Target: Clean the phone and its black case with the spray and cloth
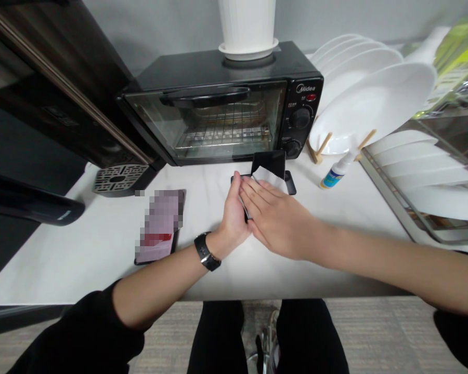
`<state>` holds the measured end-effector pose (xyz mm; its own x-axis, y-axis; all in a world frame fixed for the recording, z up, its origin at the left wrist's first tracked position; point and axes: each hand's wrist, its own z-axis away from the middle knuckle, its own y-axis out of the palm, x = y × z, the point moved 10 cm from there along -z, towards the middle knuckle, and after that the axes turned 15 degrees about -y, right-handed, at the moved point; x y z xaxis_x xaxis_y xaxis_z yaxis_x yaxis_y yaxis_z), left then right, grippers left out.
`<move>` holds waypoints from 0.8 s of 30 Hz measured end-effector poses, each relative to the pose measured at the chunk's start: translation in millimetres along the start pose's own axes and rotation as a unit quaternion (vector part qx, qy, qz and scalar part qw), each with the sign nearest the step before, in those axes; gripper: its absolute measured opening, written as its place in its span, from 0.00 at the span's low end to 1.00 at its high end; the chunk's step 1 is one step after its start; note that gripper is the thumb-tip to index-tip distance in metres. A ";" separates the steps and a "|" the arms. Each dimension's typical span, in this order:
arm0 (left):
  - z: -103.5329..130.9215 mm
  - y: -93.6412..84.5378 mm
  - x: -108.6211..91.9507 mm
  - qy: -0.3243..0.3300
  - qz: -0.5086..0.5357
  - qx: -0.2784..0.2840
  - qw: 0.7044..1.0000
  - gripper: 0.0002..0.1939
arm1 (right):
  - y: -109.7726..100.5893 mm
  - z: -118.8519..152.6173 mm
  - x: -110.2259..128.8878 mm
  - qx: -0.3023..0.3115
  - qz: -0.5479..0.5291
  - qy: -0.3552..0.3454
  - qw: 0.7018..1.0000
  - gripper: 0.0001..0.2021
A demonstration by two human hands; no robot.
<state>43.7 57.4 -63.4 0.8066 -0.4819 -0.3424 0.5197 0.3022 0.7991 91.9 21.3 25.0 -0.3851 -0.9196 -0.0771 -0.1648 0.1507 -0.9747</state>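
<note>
My left hand (236, 210), with a black watch (207, 252) on the wrist, holds the edge of a thin black-edged flat object (246, 214), mostly covered by my hands, so its kind is unclear. Across it lies my right hand (278, 218), its fingers stretched and close together over a light grey cloth with a zigzag edge (271, 179). Just behind the cloth a dark, glossy flat panel (269, 162) stands up; whether it joins the held object is hidden. A small dark oblong item (290, 183) lies to the right of the cloth.
A black toaster oven (218, 124) stands behind, with a white pot (247, 26) on top. To the left are a phone (159, 223) and a dark machine with a drip tray (119, 179). At right are a spray bottle (337, 171), racked white plates (366, 109) and a dish rack (398, 208).
</note>
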 end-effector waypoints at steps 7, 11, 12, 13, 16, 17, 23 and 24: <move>-0.1 19.8 8.0 -0.026 -0.060 0.092 0.994 0.22 | -8.2 2.1 -28.0 -0.026 0.003 0.053 0.998 0.29; 2.2 -3.7 -3.9 0.017 -0.001 -0.019 1.000 0.15 | 1.2 -1.2 2.0 -0.009 -0.010 0.006 1.000 0.31; 2.4 -5.8 -3.9 0.015 0.010 -0.029 0.999 0.14 | 2.3 -1.8 5.1 -0.005 -0.011 -0.003 1.000 0.31; 1.8 -3.6 -2.6 0.008 0.011 -0.019 1.000 0.15 | 1.7 -1.8 3.0 -0.004 -0.010 -0.004 1.000 0.30; -0.3 17.6 6.6 -0.029 -0.033 0.082 0.996 0.21 | -6.8 0.4 -22.8 -0.025 -0.003 0.030 0.999 0.29; -0.4 22.6 9.7 -0.038 -0.051 0.109 0.992 0.23 | -10.0 1.7 -30.9 -0.036 0.001 0.049 0.998 0.29; -1.4 1.3 -5.7 0.040 -0.030 0.027 0.998 0.18 | 1.2 -3.5 5.6 -0.025 -0.016 0.004 1.000 0.31; -1.4 1.2 -6.2 0.041 -0.027 0.026 0.998 0.18 | 1.5 -4.0 7.9 -0.027 -0.020 -0.002 0.999 0.31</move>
<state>39.7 61.9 -61.0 0.7997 -0.4260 -0.4232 0.5490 0.2335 0.8025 85.0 15.7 23.8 -0.3736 -0.9267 -0.0393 -0.2296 0.1335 -0.9641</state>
